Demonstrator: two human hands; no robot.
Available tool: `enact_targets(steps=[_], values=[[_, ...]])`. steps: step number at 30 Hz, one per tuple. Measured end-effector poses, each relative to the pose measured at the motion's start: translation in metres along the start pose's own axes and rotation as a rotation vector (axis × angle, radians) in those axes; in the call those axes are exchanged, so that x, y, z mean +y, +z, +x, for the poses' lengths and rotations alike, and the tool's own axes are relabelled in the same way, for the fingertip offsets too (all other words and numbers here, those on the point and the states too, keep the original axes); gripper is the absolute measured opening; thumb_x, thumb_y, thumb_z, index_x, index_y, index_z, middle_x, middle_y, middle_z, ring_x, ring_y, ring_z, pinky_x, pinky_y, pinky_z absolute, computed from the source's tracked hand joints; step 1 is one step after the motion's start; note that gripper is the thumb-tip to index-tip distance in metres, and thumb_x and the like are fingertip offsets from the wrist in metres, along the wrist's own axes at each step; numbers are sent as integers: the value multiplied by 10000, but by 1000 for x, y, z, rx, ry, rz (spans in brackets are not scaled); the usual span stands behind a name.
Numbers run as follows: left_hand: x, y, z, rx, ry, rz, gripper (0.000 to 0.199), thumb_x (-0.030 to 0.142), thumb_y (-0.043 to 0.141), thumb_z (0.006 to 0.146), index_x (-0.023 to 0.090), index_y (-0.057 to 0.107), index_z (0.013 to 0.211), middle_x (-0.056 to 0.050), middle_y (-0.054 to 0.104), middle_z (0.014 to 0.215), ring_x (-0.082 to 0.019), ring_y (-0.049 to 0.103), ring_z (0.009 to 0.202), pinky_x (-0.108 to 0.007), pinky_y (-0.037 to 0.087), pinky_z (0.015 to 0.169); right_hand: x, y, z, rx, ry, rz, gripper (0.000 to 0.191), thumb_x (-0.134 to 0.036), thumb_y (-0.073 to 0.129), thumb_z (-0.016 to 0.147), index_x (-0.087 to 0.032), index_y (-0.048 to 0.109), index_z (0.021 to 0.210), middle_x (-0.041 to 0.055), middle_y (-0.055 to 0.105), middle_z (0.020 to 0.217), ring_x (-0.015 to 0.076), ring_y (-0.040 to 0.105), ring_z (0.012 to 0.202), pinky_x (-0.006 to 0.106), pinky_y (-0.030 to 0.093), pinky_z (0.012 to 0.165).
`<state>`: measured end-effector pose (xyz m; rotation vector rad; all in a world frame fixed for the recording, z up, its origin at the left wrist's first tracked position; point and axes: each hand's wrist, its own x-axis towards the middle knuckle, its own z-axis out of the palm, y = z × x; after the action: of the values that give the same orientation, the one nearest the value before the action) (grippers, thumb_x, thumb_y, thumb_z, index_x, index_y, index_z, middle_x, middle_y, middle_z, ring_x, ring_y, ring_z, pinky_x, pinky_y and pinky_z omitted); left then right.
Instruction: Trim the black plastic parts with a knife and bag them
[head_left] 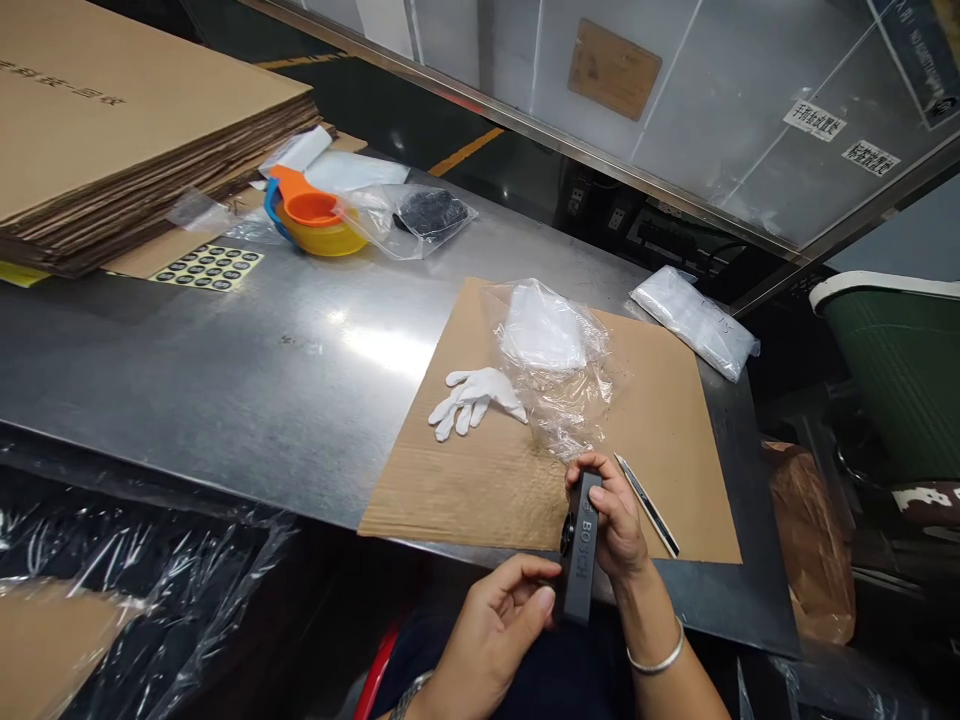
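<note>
A dark grey, bar-shaped part [583, 560] with raised lettering and a round black piece on its left side is held upright near the table's front edge. My right hand [613, 510] wraps round its upper end, thumb on the lettered face. Beside its lower left side, my left hand [499, 625] has thumb and forefinger curled close together; whatever may lie between them is too small to make out. White gloves [476, 400] and a clear plastic bag with white contents [551, 335] rest on the cardboard sheet [442, 490] beyond my hands.
A slim cutter [646, 505] lies right of my right hand. Stacked cardboard [150, 120], nested coloured cups [319, 220], a bag with a black item [431, 215] and round stickers [210, 267] are at the left. Packed plastic bags [697, 320] lie at the back right.
</note>
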<state>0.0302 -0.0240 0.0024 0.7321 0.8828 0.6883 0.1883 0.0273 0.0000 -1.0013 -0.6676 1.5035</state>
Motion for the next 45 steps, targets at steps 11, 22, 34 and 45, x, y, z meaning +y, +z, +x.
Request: enact_targets(steps=[11, 22, 34, 45], values=[[0, -2, 1, 27, -23, 3, 339, 471, 567, 789, 147, 567, 888, -13, 547, 729, -119, 477, 672, -251, 409, 634, 7, -4, -1, 34, -28, -236, 328, -353, 646, 750, -238, 536, 1037, 7, 556, 892, 145, 481, 774, 233, 390, 646], [4, 1, 2, 28, -106, -229, 304, 449, 603, 768, 147, 570, 782, -2, 509, 677, -130, 485, 654, -304, 478, 645, 8, -2, 2, 77, -44, -431, 335, -401, 653, 751, -237, 535, 1019, 7, 567, 886, 172, 501, 840, 268, 392, 738], [6, 3, 4, 29, -159, -354, 332, 476, 562, 791, 157, 522, 709, -4, 549, 668, -134, 530, 655, -309, 498, 637, 8, -1, 4, 83, -69, -521, 342, -407, 652, 745, -235, 543, 1019, 11, 545, 936, 183, 491, 883, 306, 370, 816], [8, 5, 6, 23, -217, -446, 286, 412, 639, 755, 158, 519, 700, 29, 504, 636, -110, 512, 615, -310, 507, 635, 9, -1, 3, 72, -60, -520, 333, -380, 661, 739, -234, 543, 1014, 14, 552, 922, 184, 494, 869, 299, 383, 794]])
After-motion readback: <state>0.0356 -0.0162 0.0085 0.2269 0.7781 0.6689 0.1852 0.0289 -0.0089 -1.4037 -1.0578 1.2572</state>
